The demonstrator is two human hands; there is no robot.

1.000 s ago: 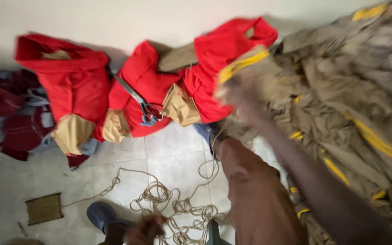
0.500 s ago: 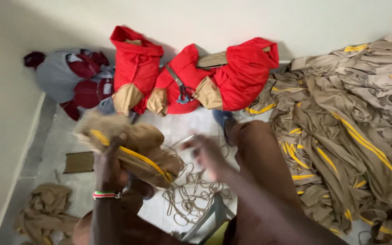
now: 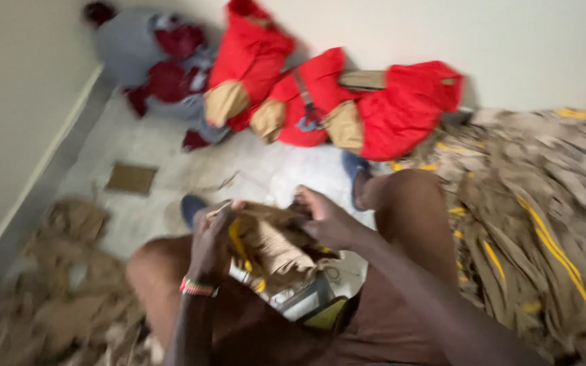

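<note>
- You sit on a pale tiled floor [image 3: 157, 146] in a corner where white walls [image 3: 15, 102] meet.
- Red bags [image 3: 347, 108] line the far wall; a khaki clothing pile [image 3: 537, 224] fills your right side.
- More khaki cloth [image 3: 69, 298] lies at your left, leaving bare floor ahead.
- Your left hand [image 3: 213, 238] and right hand [image 3: 327, 220] both have fingers closed on a khaki garment with a yellow stripe [image 3: 272, 244] over your lap.

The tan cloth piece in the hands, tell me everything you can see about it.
The tan cloth piece is khaki fabric with a yellow stripe, crumpled and bunched over the person's lap. The left hand grips its left edge, and the right hand pinches its upper right. It looks soft and woven; blur hides finer detail.
</note>
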